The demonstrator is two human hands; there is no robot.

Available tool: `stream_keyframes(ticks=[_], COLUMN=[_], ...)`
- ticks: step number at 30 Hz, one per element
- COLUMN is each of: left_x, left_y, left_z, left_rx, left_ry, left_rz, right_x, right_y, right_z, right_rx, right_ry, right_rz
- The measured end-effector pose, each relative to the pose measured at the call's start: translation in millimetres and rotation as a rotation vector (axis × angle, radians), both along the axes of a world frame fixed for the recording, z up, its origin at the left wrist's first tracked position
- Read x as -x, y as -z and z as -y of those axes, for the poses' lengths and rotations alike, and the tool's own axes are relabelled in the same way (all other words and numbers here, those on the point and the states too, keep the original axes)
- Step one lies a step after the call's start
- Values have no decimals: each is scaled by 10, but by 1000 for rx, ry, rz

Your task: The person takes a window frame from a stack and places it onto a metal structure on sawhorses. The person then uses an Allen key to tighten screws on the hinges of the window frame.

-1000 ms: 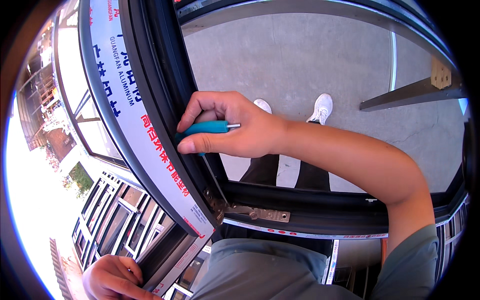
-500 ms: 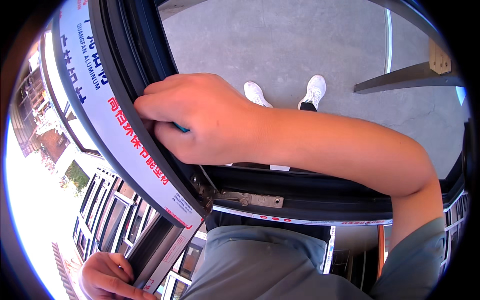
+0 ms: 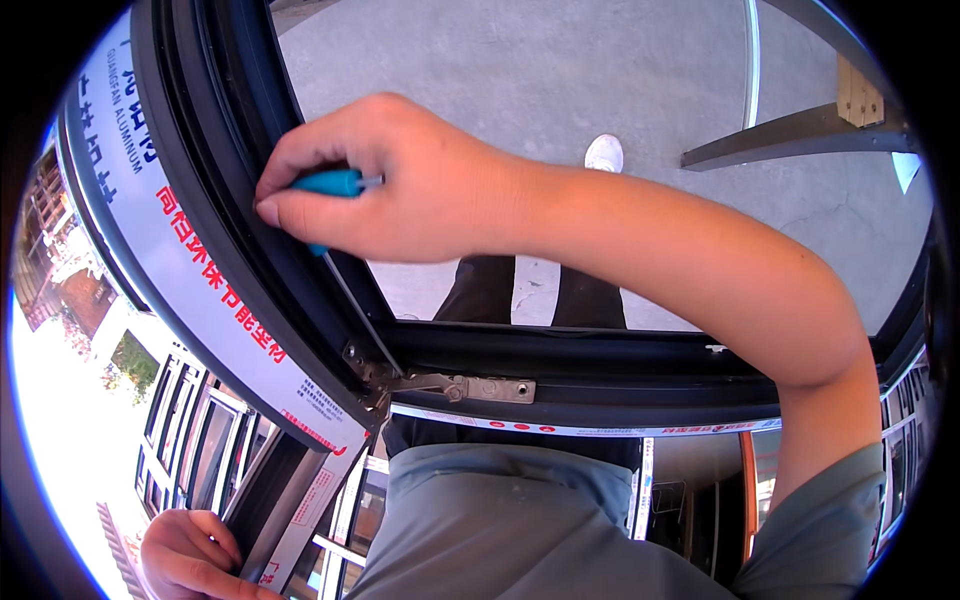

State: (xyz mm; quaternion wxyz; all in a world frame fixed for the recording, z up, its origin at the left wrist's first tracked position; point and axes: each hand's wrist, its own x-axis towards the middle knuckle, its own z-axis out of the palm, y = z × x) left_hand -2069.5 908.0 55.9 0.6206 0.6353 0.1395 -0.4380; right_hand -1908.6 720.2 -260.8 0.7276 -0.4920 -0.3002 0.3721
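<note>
My right hand [image 3: 390,180] pinches the teal handle of what looks like a T-handle hex key [image 3: 330,182], a short metal end showing beside the palm. Its long thin shaft slants down to a metal hinge [image 3: 490,388] at the corner of a black window frame [image 3: 600,360]. The right fingertips are close to the dark upright profile, which carries white protective film [image 3: 190,240] with printing. At the lower left, my left hand [image 3: 190,555] is curled at the edge of a black profile [image 3: 265,510], its index finger lying along it.
Through the frame opening I see grey concrete floor [image 3: 500,60], my dark trouser legs [image 3: 478,290] and one white shoe [image 3: 604,154]. A dark curved bar with a wooden block [image 3: 858,92] stands at upper right. More window frames [image 3: 195,430] stand at the left.
My right hand has risen slightly away from the profile, so the teal handle and long shaft now show. The whole view has shifted, moving the frame leftward. My left hand stays on its profile.
</note>
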Motion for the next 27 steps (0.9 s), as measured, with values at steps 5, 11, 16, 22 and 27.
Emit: stream_keyframes(ticks=[5, 11, 16, 22, 27], left_x=[-318, 59, 7, -105, -72], left_y=[152, -26, -38, -25, -23], left_z=[168, -21, 48, 295, 222], left_rx=[-5, -10, -22, -121, -48], left_ry=[24, -66, -57, -73, -34], left_rz=[46, -50, -65, 24, -8], right_x=[-746, -1386, -1324, -1210, -1133], right_y=[19, -377, -448, -492, -413], right_z=[236, 1004, 1261, 1477, 1545], right_rx=[-136, -64, 61, 141, 163], right_ry=[-350, -682, -658, -586, -519], right_rz=[-125, 115, 273, 334, 349])
